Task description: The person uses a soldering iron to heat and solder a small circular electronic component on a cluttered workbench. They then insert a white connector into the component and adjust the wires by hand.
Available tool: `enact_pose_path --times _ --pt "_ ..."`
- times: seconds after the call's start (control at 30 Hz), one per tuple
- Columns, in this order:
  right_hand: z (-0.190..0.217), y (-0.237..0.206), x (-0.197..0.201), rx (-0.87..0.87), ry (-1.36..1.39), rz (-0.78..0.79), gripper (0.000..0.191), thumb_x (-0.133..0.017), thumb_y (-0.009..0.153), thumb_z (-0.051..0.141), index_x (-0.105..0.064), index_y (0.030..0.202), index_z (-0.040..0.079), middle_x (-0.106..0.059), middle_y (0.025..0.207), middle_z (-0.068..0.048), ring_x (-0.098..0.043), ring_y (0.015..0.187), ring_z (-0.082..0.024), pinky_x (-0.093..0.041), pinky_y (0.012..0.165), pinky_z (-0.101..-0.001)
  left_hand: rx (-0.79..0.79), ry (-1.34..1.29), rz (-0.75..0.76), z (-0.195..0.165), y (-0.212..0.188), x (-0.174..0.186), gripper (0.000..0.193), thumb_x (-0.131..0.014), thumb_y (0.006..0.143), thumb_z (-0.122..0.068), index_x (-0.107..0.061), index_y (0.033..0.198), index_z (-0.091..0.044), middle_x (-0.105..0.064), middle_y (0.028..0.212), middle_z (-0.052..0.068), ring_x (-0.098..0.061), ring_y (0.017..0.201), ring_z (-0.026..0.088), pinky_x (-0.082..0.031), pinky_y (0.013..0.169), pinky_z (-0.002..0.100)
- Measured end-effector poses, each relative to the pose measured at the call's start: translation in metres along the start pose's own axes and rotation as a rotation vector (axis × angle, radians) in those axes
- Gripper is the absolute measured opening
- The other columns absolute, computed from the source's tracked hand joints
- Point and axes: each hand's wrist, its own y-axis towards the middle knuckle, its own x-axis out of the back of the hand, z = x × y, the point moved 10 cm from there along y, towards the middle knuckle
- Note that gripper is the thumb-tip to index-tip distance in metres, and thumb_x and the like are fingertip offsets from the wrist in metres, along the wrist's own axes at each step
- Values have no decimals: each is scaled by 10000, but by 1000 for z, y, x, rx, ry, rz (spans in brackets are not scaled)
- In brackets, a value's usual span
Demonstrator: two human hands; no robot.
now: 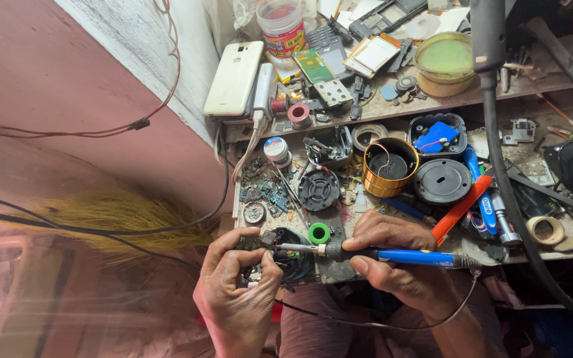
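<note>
A cluttered bench (568,99) fills the right of the view, strewn with phone parts, a white phone (233,78), a gold can (387,167) and a black round cap (442,180). At its near edge both hands meet. The right hand (392,255) is closed around the blue handle of a soldering iron (392,254), whose long axis lies almost level, running right to left: cord trailing off to the right, metal tip pointing left. The tip ends at a small part (268,237) pinched in the left hand (237,288), thumb and fingers curled tight round it over a dark round housing (293,258). So the part lies straight left of the right hand, at the end of the iron, and the left hand is the nearer, already on it. Whether the tip touches the part or stops just short cannot be told. A green ring (319,233) sits just above the iron's shaft, apart from it.
</note>
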Motion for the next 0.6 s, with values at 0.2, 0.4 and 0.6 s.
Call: enact_pose_path --times 0.2,0.4,0.6 --pt "-3 0 0 -21 -1 -1 194 -793 797 -7 -783 988 23 -690 847 -47 -622 819 -160 -514 738 -295 -1 8 -5 -2 0 0 120 -786 739 11 -679 785 -18 -744 1090 54 -689 783 65 -562 657 215" --pt "-1 2 -2 -9 -13 -6 196 -780 794 -16 -777 987 15 -703 862 -54 -635 825 -159 -528 740 -296 29 12 -3 2 -1 1 118 -788 729 8 -686 784 -18 -744 1084 47 -678 771 61 -554 656 214" --pt "-5 2 0 -71 -28 -27 193 -764 777 -23 -782 967 6 -711 856 -69 -640 807 -159 -531 714 -292 28 28 -7 2 -1 0 118 -793 729 6 -689 781 -19 -742 1079 46 -681 791 70 -551 672 221"
